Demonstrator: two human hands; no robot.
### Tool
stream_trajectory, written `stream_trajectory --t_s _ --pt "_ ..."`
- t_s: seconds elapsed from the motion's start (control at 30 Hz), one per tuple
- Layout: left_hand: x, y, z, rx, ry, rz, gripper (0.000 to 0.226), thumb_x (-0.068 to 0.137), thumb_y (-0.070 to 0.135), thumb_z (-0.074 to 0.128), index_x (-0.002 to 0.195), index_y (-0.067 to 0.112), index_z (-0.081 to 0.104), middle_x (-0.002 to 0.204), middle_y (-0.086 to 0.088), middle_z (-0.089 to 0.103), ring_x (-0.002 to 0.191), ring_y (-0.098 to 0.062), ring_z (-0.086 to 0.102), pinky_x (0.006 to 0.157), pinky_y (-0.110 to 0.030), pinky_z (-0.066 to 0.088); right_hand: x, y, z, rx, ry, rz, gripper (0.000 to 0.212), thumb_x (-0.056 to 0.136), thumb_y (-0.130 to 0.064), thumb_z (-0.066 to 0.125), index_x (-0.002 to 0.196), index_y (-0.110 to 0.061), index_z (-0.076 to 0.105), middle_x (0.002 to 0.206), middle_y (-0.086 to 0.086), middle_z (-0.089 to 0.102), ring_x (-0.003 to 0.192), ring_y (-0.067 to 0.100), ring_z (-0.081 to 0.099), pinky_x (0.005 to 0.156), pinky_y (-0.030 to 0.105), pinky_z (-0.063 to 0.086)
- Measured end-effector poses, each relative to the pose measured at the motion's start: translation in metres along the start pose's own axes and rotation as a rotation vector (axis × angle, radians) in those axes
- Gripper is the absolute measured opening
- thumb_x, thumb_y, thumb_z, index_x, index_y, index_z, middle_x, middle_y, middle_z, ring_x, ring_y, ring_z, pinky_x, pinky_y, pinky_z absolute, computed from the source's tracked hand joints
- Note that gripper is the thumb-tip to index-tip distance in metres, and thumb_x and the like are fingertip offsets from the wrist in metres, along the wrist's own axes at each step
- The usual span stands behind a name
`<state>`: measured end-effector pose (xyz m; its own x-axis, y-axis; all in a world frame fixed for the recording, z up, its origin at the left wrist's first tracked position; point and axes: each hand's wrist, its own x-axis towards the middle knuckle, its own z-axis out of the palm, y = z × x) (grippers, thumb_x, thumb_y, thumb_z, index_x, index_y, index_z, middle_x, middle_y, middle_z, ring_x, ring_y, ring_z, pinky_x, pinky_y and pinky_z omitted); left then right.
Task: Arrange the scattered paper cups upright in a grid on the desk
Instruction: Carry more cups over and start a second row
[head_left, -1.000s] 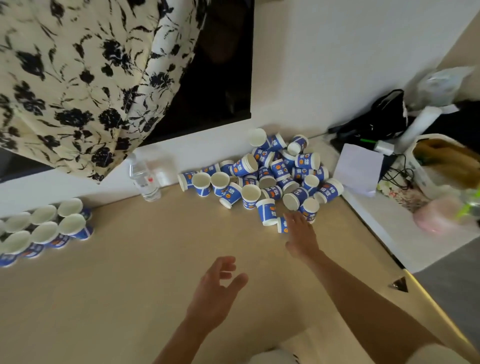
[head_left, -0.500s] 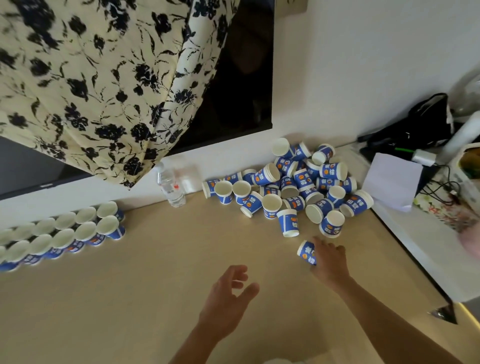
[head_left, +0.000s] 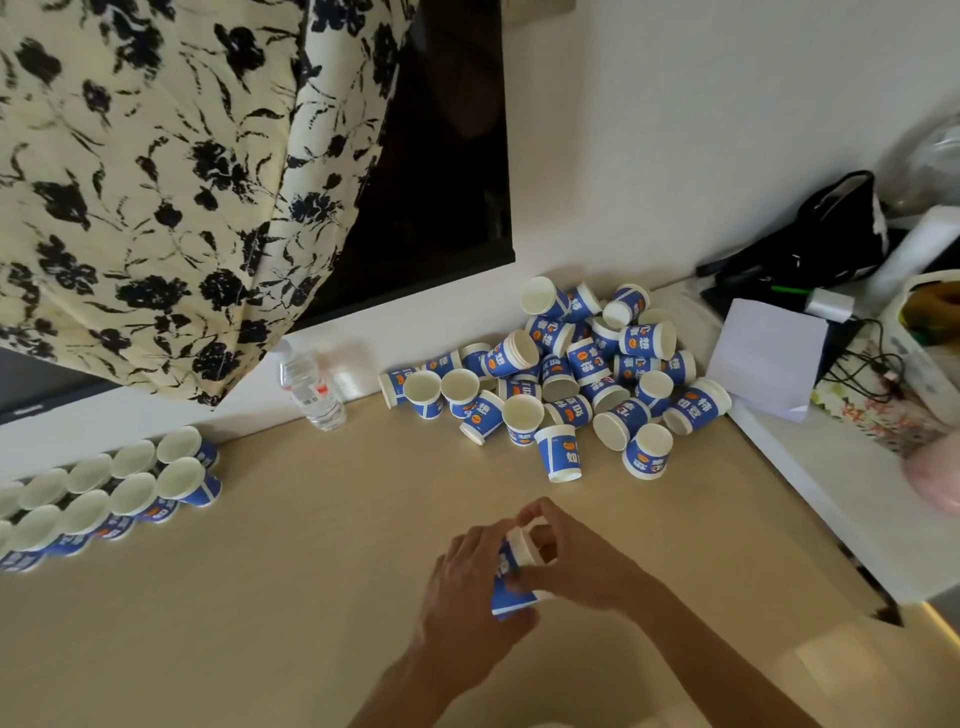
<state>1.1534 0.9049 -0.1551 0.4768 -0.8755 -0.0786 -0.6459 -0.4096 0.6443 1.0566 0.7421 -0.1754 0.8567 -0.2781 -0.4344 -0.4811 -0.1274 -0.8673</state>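
Far left of the water bottle (head_left: 310, 387), two neat rows of upright cups (head_left: 111, 493) sit on the beige desk (head_left: 270, 597) against the white wall. The bottle's label is too small to read. In front of it and a bit right, left hand (head_left: 467, 597) and right hand (head_left: 582, 561) both grip one blue cup (head_left: 511, 577). Right of the bottle, the scattered pile (head_left: 571, 374) shows Chinese characters, blurry, cups look empty.

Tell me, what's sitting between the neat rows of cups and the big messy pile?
In the head view, a clear water bottle stands by the wall between the neat rows of cups and the messy pile. Otherwise that stretch of desk is bare.
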Motion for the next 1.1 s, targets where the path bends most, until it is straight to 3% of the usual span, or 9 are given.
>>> stream_trajectory --t_s 0.13,0.23,0.3,0.43,0.6,0.8,0.9,1.0,1.1 --pt "0.006 0.002 0.003 -0.003 -0.032 -0.033 0.063 0.075 0.058 0.069 0.13 0.035 0.049 0.114 0.021 0.057 0.1 -0.003 0.054 0.092 -0.025 0.045 -0.002 -0.008 0.0 0.006 -0.04 0.009 0.073 0.065 -0.055 0.081 0.123 -0.037 0.041 0.108 0.0 0.071 0.096 0.017 0.07 0.09 0.038 0.058" --pt "0.008 -0.004 0.004 -0.117 -0.003 -0.103 0.072 0.071 0.067 0.067 0.132 0.034 0.05 0.116 0.023 0.059 0.101 -0.002 0.058 0.09 -0.029 0.05 0.005 -0.005 -0.024 0.119 -0.006 0.024 0.096 0.057 -0.072 0.081 0.135 -0.034 0.04 0.112 -0.001 0.068 0.101 0.015 0.068 0.089 0.033 0.056" --pt "0.008 -0.008 0.001 -0.153 0.03 -0.152 0.077 0.067 0.068 0.069 0.134 0.037 0.048 0.12 0.029 0.056 0.105 0.002 0.057 0.09 -0.023 0.05 0.019 0.007 -0.052 0.071 0.221 0.034 0.095 0.063 -0.072 0.079 0.138 -0.028 0.043 0.118 -0.003 0.066 0.105 0.013 0.066 0.093 0.035 0.054" --pt "0.006 -0.01 -0.005 -0.231 0.076 -0.182 0.069 0.07 0.049 0.083 0.13 0.035 0.052 0.116 0.03 0.059 0.105 0.009 0.057 0.083 -0.014 0.051 0.051 0.051 -0.112 -0.34 0.721 0.153 0.07 0.082 -0.034 0.08 0.14 -0.014 0.045 0.135 0.009 0.052 0.125 0.027 0.051 0.099 0.043 0.045" --pt "0.003 -0.012 -0.006 -0.255 0.087 -0.204 0.07 0.07 0.049 0.083 0.13 0.034 0.052 0.116 0.025 0.062 0.105 0.002 0.06 0.085 -0.026 0.056 0.073 0.098 -0.146 -0.694 0.589 0.348 0.086 0.086 -0.033 0.076 0.155 -0.023 0.025 0.159 0.014 0.026 0.145 0.033 0.033 0.105 0.049 0.044" --pt "-0.002 -0.018 -0.007 -0.259 0.108 -0.234 0.068 0.07 0.051 0.082 0.129 0.037 0.051 0.116 0.026 0.061 0.104 0.002 0.06 0.084 -0.024 0.056 0.07 0.116 -0.138 -0.809 0.634 0.341 0.068 0.087 -0.031 0.074 0.141 -0.022 0.034 0.134 0.01 0.049 0.113 0.03 0.06 0.081 0.043 0.052" --pt "-0.004 -0.015 -0.008 -0.268 0.117 -0.251 0.066 0.071 0.044 0.085 0.127 0.037 0.052 0.113 0.024 0.063 0.102 0.006 0.059 0.081 -0.02 0.056 0.059 0.117 -0.134 -0.784 0.587 0.412 0.072 0.085 -0.037 0.073 0.142 -0.02 0.031 0.129 0.007 0.053 0.111 0.031 0.062 0.082 0.041 0.049" --pt "-0.005 -0.014 -0.009 -0.281 0.123 -0.265 0.065 0.071 0.042 0.086 0.125 0.037 0.052 0.111 0.023 0.063 0.101 0.009 0.058 0.08 -0.021 0.057 0.045 0.109 -0.133 -0.521 0.669 0.411 0.066 0.074 -0.037 0.082 0.124 -0.015 0.045 0.112 0.004 0.059 0.1 0.028 0.063 0.08 0.038 0.049" --pt "-0.008 -0.013 -0.012 -0.305 0.145 -0.292 0.063 0.07 0.042 0.087 0.124 0.036 0.053 0.109 0.021 0.065 0.099 0.006 0.06 0.079 -0.023 0.057 0.03 0.091 -0.127 -0.192 0.715 0.325 0.05 0.071 -0.027 0.085 0.1 -0.011 0.048 0.091 0.004 0.06 0.077 0.02 0.058 0.062 0.032 0.043"
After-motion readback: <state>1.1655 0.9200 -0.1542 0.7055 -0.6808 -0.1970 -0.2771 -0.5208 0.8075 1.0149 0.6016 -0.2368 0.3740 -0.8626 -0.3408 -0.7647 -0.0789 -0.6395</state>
